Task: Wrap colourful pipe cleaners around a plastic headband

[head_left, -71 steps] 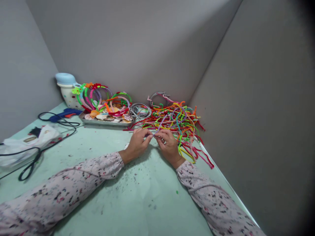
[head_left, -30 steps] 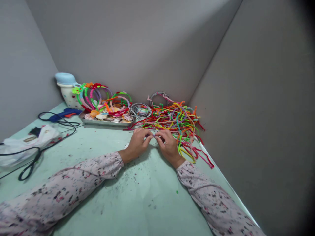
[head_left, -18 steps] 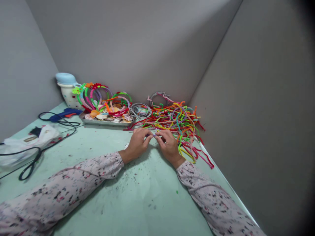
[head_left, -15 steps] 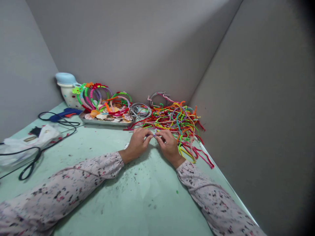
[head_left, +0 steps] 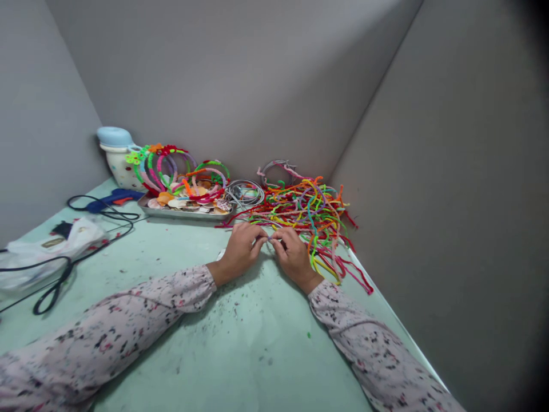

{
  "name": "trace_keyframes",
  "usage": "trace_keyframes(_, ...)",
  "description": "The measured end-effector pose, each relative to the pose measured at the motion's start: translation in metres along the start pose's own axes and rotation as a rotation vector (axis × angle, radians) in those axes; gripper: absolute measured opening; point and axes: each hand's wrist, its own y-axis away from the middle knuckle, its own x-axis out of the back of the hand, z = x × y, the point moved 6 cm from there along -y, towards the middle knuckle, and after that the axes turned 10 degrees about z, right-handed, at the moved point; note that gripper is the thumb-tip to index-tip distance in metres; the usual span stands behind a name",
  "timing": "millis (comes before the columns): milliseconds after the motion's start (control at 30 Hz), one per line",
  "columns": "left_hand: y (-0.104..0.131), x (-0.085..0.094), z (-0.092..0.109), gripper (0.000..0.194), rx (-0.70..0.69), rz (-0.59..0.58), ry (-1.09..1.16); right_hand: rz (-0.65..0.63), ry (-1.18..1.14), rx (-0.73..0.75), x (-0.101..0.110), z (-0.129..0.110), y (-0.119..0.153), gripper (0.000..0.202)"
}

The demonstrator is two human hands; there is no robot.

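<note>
My left hand (head_left: 241,249) and my right hand (head_left: 293,256) meet fingertip to fingertip above the table, both closed in a pinch. Between them shows a short bit of purple pipe cleaner (head_left: 269,238); the fingers hide most of it. Just beyond my right hand lies a tangled heap of colourful pipe cleaners (head_left: 295,209), in red, yellow, green, orange and pink. A small white thing (head_left: 221,254), partly covered, lies beside my left wrist.
A metal tray (head_left: 189,214) of seashells and fuzzy-wrapped hoops stands at the back, next to coiled grey wire (head_left: 246,193). Further left are a blue-lidded container (head_left: 120,160), a blue glue gun (head_left: 114,198), black cable (head_left: 68,272) and a white plastic bag (head_left: 47,252). Walls enclose the table (head_left: 240,366).
Both hands stay in the same place. Only the fingertips have shifted slightly, and less of the purple pipe cleaner shows between them.
</note>
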Motion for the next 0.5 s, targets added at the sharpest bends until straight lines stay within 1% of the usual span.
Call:
trace_keyframes(100, 0.0005, -0.0003, -0.0005, 0.013, -0.005, 0.006, -0.002, 0.008, -0.008, -0.001, 0.0007, 0.0001, -0.0003, 0.011)
trace_keyframes(267, 0.0003, 0.0011, -0.0014, 0.013, -0.014, 0.039, -0.011, 0.033, -0.04, -0.044, 0.0025, 0.0011, -0.0011, 0.012)
trace_keyframes(500, 0.0009, -0.0009, -0.0016, 0.011, -0.017, 0.018, -0.023, 0.005, -0.031, -0.039, 0.0, 0.0005, -0.0006, 0.013)
